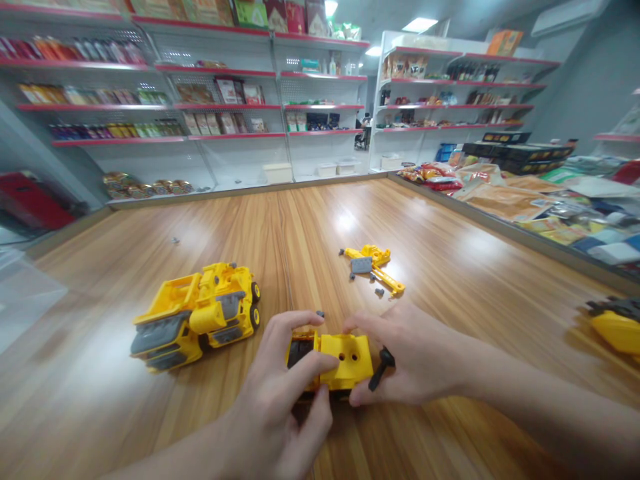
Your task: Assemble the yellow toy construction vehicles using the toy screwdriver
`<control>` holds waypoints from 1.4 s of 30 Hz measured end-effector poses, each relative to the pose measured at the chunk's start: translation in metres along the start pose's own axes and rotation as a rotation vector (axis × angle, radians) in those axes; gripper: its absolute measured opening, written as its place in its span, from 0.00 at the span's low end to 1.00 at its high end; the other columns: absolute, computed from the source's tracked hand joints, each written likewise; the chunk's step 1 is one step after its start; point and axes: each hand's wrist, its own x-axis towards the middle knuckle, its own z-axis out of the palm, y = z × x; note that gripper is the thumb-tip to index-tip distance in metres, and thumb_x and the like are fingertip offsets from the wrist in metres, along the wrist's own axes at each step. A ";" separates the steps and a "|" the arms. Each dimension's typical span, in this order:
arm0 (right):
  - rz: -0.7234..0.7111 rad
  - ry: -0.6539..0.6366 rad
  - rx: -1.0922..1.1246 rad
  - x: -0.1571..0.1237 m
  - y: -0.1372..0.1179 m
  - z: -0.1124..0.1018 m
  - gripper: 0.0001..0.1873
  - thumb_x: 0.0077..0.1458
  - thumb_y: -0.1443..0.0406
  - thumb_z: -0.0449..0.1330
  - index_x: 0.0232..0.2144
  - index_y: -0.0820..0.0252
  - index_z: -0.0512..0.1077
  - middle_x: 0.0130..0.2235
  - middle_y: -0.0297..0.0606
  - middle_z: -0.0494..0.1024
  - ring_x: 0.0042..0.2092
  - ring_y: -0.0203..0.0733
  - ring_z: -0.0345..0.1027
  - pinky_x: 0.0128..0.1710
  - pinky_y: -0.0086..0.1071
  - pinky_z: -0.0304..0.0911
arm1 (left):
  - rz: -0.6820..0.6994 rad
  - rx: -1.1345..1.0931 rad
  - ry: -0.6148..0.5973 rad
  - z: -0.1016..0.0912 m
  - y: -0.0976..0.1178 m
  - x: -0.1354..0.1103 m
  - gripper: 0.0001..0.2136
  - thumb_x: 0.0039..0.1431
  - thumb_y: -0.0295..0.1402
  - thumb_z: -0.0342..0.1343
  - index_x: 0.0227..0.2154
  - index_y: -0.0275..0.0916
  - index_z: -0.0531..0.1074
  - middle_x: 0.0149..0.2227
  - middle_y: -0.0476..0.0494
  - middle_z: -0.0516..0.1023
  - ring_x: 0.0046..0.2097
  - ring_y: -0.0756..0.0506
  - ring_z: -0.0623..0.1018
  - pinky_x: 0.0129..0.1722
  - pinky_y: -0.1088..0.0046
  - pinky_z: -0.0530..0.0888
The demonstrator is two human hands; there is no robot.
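Observation:
A partly assembled yellow toy truck (pixel 346 363) with two round holes in its top rests on the table between my hands. My left hand (pixel 280 387) grips its left end, the index finger lying over the top and the thumb along the near side. On the right end, my right hand (pixel 405 353) is closed, with fingers at the far side and thumb at the near side. A black T-shaped piece (pixel 382 369), perhaps a small screwdriver, sits between the right thumb and palm. A small grey screw-like part (pixel 320 314) lies just beyond the left fingertips.
Left of my hands stands a yellow and grey toy dump truck (pixel 200 313). Yellow crane-like parts (pixel 375 260) and small grey pieces (pixel 379 292) lie ahead. Another yellow toy part (pixel 617 327) is at the right edge, a clear plastic box (pixel 30 293) at the left. Stocked shelves stand behind.

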 end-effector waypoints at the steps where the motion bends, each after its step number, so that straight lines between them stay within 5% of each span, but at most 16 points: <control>1: -0.013 0.006 0.027 0.000 0.002 0.000 0.37 0.46 0.39 0.62 0.49 0.57 0.70 0.24 0.35 0.76 0.28 0.43 0.72 0.27 0.30 0.55 | -0.016 -0.008 0.008 0.000 -0.001 0.000 0.14 0.50 0.18 0.55 0.39 0.38 0.71 0.55 0.33 0.61 0.57 0.34 0.66 0.51 0.55 0.71; 4: -0.046 0.059 0.064 0.001 0.009 -0.001 0.35 0.48 0.41 0.62 0.49 0.59 0.70 0.21 0.31 0.72 0.25 0.39 0.68 0.26 0.29 0.53 | -0.059 -0.028 0.046 0.001 -0.003 0.001 0.10 0.52 0.18 0.54 0.35 0.39 0.71 0.53 0.36 0.63 0.55 0.37 0.68 0.50 0.59 0.70; 6: -0.036 0.120 0.049 0.002 0.014 -0.001 0.25 0.56 0.48 0.60 0.47 0.59 0.70 0.19 0.29 0.68 0.22 0.37 0.63 0.25 0.28 0.52 | -0.090 -0.041 0.087 0.002 -0.006 0.002 0.10 0.53 0.19 0.54 0.34 0.39 0.71 0.52 0.38 0.64 0.54 0.38 0.69 0.50 0.60 0.70; 9: 0.002 0.196 0.045 0.004 0.019 0.000 0.11 0.61 0.62 0.55 0.44 0.60 0.71 0.20 0.29 0.67 0.22 0.34 0.60 0.26 0.28 0.52 | -0.176 -0.061 0.135 0.004 -0.013 0.002 0.16 0.52 0.21 0.55 0.44 0.41 0.70 0.51 0.38 0.67 0.53 0.38 0.70 0.52 0.59 0.69; 12: 0.032 0.228 0.047 0.006 0.021 0.003 0.09 0.60 0.67 0.54 0.42 0.60 0.72 0.23 0.31 0.70 0.24 0.34 0.61 0.29 0.27 0.54 | -0.345 -0.128 0.133 0.006 -0.022 0.004 0.25 0.52 0.26 0.56 0.54 0.41 0.63 0.52 0.38 0.69 0.54 0.37 0.71 0.55 0.55 0.68; 17: 0.075 0.242 0.022 0.006 0.021 0.004 0.09 0.60 0.67 0.54 0.41 0.60 0.72 0.28 0.35 0.74 0.27 0.35 0.65 0.30 0.28 0.55 | -0.540 -0.397 0.115 0.008 -0.032 0.008 0.27 0.55 0.30 0.56 0.58 0.41 0.59 0.55 0.38 0.70 0.57 0.36 0.72 0.58 0.53 0.67; 31: 0.017 0.117 0.013 0.007 0.021 0.009 0.16 0.53 0.74 0.55 0.43 0.58 0.73 0.35 0.38 0.76 0.37 0.40 0.69 0.35 0.30 0.57 | -0.393 -0.566 -0.252 -0.001 -0.018 0.014 0.21 0.52 0.28 0.55 0.51 0.42 0.65 0.49 0.40 0.75 0.48 0.38 0.77 0.47 0.60 0.75; 35: -0.032 0.009 0.028 0.007 0.018 0.010 0.14 0.58 0.70 0.55 0.46 0.58 0.73 0.40 0.40 0.75 0.39 0.40 0.69 0.36 0.30 0.58 | -0.337 -0.583 -0.268 -0.002 -0.015 0.017 0.21 0.52 0.27 0.54 0.51 0.42 0.64 0.49 0.41 0.74 0.49 0.38 0.76 0.49 0.60 0.75; 42: 0.011 0.006 -0.007 0.009 0.020 0.017 0.08 0.59 0.69 0.57 0.40 0.59 0.74 0.40 0.39 0.75 0.40 0.41 0.70 0.38 0.31 0.60 | -0.376 -0.539 -0.208 0.000 -0.018 0.010 0.24 0.54 0.26 0.56 0.54 0.43 0.62 0.53 0.39 0.71 0.55 0.36 0.72 0.52 0.59 0.74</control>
